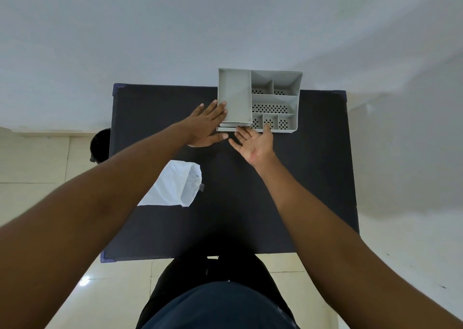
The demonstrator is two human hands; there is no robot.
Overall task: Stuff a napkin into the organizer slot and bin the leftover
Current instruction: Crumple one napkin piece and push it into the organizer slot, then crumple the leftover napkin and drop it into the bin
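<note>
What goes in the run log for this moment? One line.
left hand flat beside organizer | right hand open at its front edge | napkin loose on table

A plain indoor room, possibly a lab, is suggested by bare wall point(125, 28), tiled floor point(32, 160) and black table point(238, 203).

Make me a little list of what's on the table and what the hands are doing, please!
table: black top
organizer: grey, at the far edge, many compartments, all look empty
napkin: white, lying flat on the near left of the table
left hand: flat, palm down, fingertips against the organizer's left side
right hand: open, palm up, fingers at the organizer's front edge
bin: dark round thing on the floor, left of the table, mostly hidden
</note>
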